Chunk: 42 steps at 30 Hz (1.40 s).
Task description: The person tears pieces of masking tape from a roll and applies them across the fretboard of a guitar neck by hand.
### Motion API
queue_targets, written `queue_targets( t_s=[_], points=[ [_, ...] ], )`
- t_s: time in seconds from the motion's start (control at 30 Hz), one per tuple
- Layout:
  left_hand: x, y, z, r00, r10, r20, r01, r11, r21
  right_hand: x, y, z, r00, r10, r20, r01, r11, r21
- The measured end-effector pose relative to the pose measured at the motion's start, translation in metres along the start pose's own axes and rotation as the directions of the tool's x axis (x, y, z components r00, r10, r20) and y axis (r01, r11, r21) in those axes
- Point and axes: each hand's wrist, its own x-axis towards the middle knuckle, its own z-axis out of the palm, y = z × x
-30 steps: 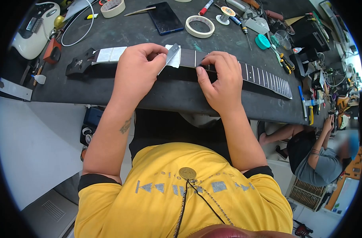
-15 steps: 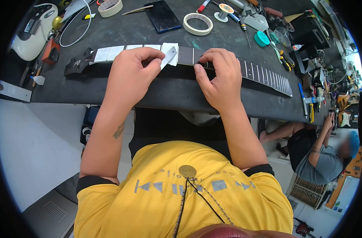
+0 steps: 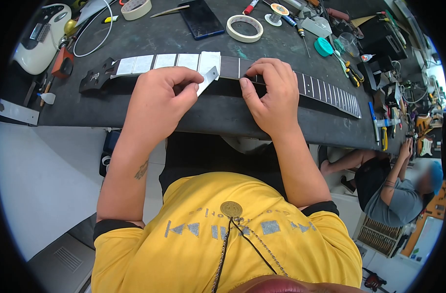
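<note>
A guitar neck lies across the bench, its dark headstock to the left. Whitish masking tape covers the fretboard between the frets on the left half, and a wider piece of tape overhangs the board's edges. Between thumb and fingers, my left hand pinches a flat metal strip with a hole in its end. That strip slants over the lower edge of the wide tape. My right hand grips the neck just right of the tape, thumb on the near side and curled fingers over the fretboard.
Behind the neck are a roll of masking tape, a dark tablet and a solder spool. Tools and a teal lid crowd the right. A white guitar body stands at far left. Another person sits at right.
My left hand has drawn slightly down toward me with the metal strip, showing more of the taped fretboard. My right hand stays on the neck, nearly unmoved.
</note>
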Motion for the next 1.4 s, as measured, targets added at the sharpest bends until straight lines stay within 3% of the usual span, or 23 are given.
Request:
queue_targets(
  t_s=[0.07, 0.17, 0.3, 0.33, 0.37, 0.53, 0.63, 0.73, 0.77, 0.8, 0.87, 0.97, 1.27, 1.4],
  points=[
    [-0.002, -0.008, -0.002, 0.992, 0.126, 0.012, -0.126, 0.992, 0.028, 0.0, 0.0, 0.0, 1.0, 0.001, -0.001, -0.001, 1.0, 0.003],
    [-0.008, 0.008, -0.036, 0.829, 0.34, 0.445, -0.407, 0.911, 0.063, 0.001, 0.001, 0.001, 1.0, -0.009, -0.01, 0.009, 1.0, 0.009],
    [0.006, 0.004, -0.048, 0.966, 0.235, 0.108, -0.25, 0.954, 0.163, 0.0, 0.001, 0.001, 1.0, -0.004, -0.017, 0.005, 1.0, 0.013],
    [0.019, 0.003, -0.048, 0.994, 0.106, -0.011, -0.103, 0.982, 0.157, 0.001, 0.0, 0.001, 1.0, 0.003, -0.01, -0.003, 1.0, 0.01],
    [0.04, -0.011, -0.051, 0.975, 0.208, -0.072, -0.183, 0.948, 0.26, 0.001, 0.0, 0.001, 1.0, 0.009, -0.004, -0.009, 1.0, 0.007],
    [0.108, -0.056, -0.049, 0.958, 0.234, -0.165, -0.137, 0.881, 0.452, 0.002, -0.001, 0.0, 1.0, 0.006, 0.001, -0.006, 1.0, 0.004],
    [0.126, -0.071, -0.055, 0.972, 0.184, -0.146, -0.065, 0.808, 0.586, -0.001, 0.0, -0.001, 1.0, 0.0, -0.012, 0.0, 1.0, 0.019],
    [0.11, -0.065, -0.039, 0.891, 0.42, -0.173, -0.244, 0.764, 0.597, 0.002, 0.002, 0.001, 1.0, 0.0, -0.022, 0.0, 1.0, 0.016],
    [0.095, -0.047, -0.029, 0.947, 0.295, -0.13, -0.242, 0.917, 0.318, 0.002, 0.001, 0.001, 1.0, 0.003, -0.02, -0.003, 1.0, 0.012],
    [0.085, -0.032, -0.022, 0.989, 0.149, 0.001, -0.148, 0.977, 0.152, 0.001, 0.001, 0.001, 1.0, 0.004, -0.014, -0.004, 1.0, 0.008],
    [0.069, -0.029, -0.009, 0.942, 0.319, 0.105, -0.334, 0.921, 0.202, 0.002, 0.001, 0.001, 1.0, 0.003, -0.014, -0.003, 1.0, 0.014],
    [0.061, -0.034, -0.003, 0.912, 0.401, 0.092, -0.411, 0.881, 0.234, 0.001, 0.001, 0.0, 1.0, 0.003, -0.006, -0.003, 1.0, 0.019],
    [0.061, -0.037, 0.006, 0.944, 0.328, 0.045, -0.328, 0.908, 0.261, 0.001, -0.001, 0.0, 1.0, 0.008, 0.001, -0.008, 1.0, -0.001],
    [0.061, -0.043, 0.006, 0.914, 0.404, 0.03, -0.39, 0.857, 0.337, 0.001, -0.003, 0.0, 1.0, 0.02, 0.008, -0.02, 1.0, -0.005]
  ],
)
